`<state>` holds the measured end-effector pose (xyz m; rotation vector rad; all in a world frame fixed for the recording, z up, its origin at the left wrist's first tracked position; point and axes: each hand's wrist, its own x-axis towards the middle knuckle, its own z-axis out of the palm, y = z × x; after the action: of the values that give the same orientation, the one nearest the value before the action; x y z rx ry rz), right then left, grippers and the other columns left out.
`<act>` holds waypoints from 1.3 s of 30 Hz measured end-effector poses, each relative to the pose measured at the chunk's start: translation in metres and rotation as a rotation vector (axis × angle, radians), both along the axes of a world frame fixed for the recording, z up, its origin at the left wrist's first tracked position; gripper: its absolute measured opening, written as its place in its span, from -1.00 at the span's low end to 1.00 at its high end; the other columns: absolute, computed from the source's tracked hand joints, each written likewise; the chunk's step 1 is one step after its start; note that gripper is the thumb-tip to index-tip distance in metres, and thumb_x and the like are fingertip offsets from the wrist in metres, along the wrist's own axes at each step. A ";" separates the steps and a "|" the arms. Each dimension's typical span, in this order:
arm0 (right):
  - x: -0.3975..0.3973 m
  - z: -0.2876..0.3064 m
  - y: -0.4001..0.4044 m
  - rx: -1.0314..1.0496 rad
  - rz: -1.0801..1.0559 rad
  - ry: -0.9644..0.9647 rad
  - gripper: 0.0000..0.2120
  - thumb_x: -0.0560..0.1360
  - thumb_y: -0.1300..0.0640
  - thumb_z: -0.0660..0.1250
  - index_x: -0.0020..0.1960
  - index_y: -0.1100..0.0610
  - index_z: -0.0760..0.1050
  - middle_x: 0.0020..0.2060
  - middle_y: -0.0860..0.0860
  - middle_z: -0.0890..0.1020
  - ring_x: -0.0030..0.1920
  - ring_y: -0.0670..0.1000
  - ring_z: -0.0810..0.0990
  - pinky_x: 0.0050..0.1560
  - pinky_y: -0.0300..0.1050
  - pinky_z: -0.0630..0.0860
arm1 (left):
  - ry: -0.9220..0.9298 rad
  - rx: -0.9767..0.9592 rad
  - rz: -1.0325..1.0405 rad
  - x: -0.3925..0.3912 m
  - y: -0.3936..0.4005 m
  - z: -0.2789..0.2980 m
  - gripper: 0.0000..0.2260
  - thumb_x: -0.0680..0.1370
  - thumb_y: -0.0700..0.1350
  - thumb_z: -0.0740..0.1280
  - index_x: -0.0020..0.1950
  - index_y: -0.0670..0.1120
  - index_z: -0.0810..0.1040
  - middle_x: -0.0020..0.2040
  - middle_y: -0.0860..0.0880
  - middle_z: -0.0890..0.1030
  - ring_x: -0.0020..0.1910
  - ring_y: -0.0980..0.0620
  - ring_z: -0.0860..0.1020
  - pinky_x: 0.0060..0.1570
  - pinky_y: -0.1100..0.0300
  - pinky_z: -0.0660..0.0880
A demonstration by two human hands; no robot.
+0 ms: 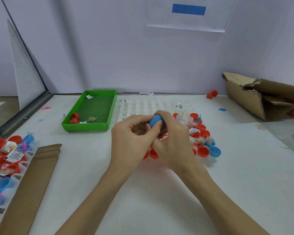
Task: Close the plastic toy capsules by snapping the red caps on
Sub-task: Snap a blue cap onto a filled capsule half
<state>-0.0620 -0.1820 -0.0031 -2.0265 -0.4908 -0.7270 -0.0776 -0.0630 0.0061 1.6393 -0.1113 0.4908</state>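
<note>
Both my hands meet over the middle of the table around a blue capsule (155, 120). My left hand (131, 138) pinches it from the left with thumb and fingers. My right hand (174, 138) curls over it from the right and above. Its lower half is hidden by my fingers. Under and to the right of my hands lies a clear blister tray (153, 105) whose right part holds several red capsule halves (203, 151), a blue half (215, 151) and small toys. Red pieces (153, 154) show below my right hand.
A green tray (92, 127) with two red caps (74, 118) stands at the left back. A heap of red and blue halves (5, 155) lies far left beside a cardboard strip (32, 184). A torn cardboard box (261, 95) lies at the right. A loose red capsule (212, 94) lies by the wall.
</note>
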 end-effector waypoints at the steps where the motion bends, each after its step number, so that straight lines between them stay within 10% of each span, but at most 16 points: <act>1: 0.000 -0.001 0.001 0.003 0.002 0.001 -0.74 0.55 0.16 0.45 0.18 0.22 0.54 -0.15 0.01 0.66 -0.21 -0.03 0.64 -0.15 -0.06 0.60 | -0.002 0.008 0.002 0.000 0.000 0.000 -0.83 0.48 -0.22 0.58 0.05 -0.07 0.77 -0.07 0.02 0.75 -0.10 0.06 0.74 -0.01 0.05 0.70; 10: -0.001 -0.005 0.006 0.017 -0.092 -0.035 -0.59 0.54 0.11 0.46 0.33 0.25 0.52 0.00 0.03 0.67 -0.08 -0.19 0.51 0.00 -0.53 0.39 | -0.023 0.017 0.042 -0.001 -0.004 0.000 -0.77 0.47 -0.21 0.60 0.11 -0.05 0.77 -0.07 0.07 0.75 -0.07 0.10 0.73 0.01 0.08 0.69; 26: -0.001 -0.008 0.010 0.044 -0.024 -0.098 -0.73 0.54 0.26 0.44 0.20 0.32 0.54 -0.03 0.09 0.64 -0.10 0.00 0.60 -0.07 -0.11 0.55 | -0.095 0.115 0.071 -0.004 -0.006 0.004 -0.81 0.48 -0.22 0.58 0.08 -0.06 0.78 -0.18 0.05 0.69 -0.17 0.05 0.68 -0.04 0.09 0.66; 39: -0.006 0.000 0.010 0.113 -0.117 -0.196 -0.56 0.47 0.32 0.55 0.31 0.31 0.55 0.11 0.11 0.68 0.09 -0.03 0.65 0.14 -0.23 0.58 | -0.209 0.083 0.035 -0.009 -0.011 0.003 -0.68 0.48 -0.30 0.57 0.20 -0.07 0.73 -0.01 0.03 0.72 0.01 -0.02 0.70 0.04 0.18 0.64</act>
<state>-0.0678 -0.1724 -0.0035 -1.8996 -0.4352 -1.0086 -0.0867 -0.0739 0.0095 1.6697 -0.2614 0.6922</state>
